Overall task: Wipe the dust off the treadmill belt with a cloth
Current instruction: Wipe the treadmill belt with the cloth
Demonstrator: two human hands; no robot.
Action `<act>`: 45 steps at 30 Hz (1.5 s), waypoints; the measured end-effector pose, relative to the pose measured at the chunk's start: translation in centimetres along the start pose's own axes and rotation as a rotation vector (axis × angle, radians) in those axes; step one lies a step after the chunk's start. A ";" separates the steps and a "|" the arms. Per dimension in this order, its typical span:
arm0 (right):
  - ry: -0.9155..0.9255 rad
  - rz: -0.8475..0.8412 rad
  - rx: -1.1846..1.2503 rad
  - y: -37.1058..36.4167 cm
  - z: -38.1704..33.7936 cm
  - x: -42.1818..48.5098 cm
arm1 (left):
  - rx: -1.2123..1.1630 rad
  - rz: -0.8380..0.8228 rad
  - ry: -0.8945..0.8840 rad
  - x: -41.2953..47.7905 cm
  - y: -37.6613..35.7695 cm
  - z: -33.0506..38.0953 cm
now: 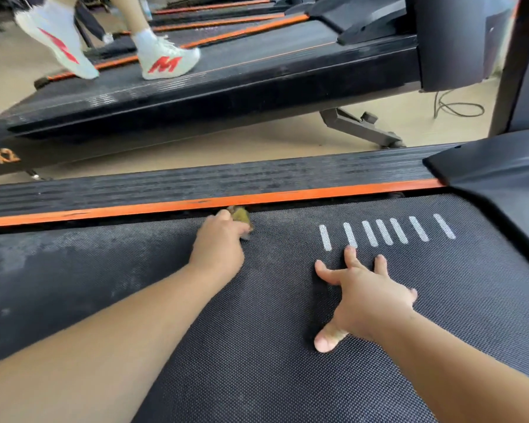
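Note:
The black textured treadmill belt [257, 346] fills the lower part of the view; its left stretch looks greyish with dust. My left hand [219, 242] is closed around a small yellow-green cloth [241, 215], pressing it at the belt's far edge, right under the orange stripe [318, 194]. Only a corner of the cloth shows past my fingers. My right hand [367, 296] lies flat on the belt with its fingers spread, just below a row of white stripes [385, 232].
A ribbed black side rail [196, 178] runs beyond the orange stripe. The motor cover [495, 166] rises at the right. On the neighbouring treadmill [226, 87] a person in white shoes [168, 58] is walking. A cable [458, 108] lies on the beige floor.

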State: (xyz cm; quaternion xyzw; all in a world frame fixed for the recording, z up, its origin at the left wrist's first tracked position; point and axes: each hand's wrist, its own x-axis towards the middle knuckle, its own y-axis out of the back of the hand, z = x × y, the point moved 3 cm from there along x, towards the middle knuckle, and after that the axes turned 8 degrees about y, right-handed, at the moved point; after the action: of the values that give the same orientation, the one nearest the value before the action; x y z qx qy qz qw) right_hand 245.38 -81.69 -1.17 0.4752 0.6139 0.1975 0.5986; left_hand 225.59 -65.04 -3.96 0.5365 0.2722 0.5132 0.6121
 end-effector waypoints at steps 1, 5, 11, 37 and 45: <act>-0.001 0.003 0.002 0.0 0.0 0.0 | -0.051 -0.004 -0.012 -1.0 -0.2 1.9; -0.001 0.020 -0.010 -0.1 0.0 -0.1 | -0.150 -0.201 -0.412 -5.9 -0.8 7.7; 0.001 0.022 -0.003 -0.2 0.0 -0.1 | 0.031 -0.071 -0.049 0.8 -0.1 0.5; -0.008 0.010 -0.018 0.1 0.0 -0.1 | 0.002 -0.228 -0.363 0.4 -0.7 7.0; -0.032 0.002 -0.011 0.3 -0.5 -0.4 | -0.099 -0.004 0.001 -6.0 1.9 0.5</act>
State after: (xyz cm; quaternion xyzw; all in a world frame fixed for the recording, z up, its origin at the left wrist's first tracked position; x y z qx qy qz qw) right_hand 244.97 -81.73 -0.60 0.4756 0.6026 0.1935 0.6109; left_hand 223.40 -70.95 -3.39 0.5050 0.2479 0.5249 0.6388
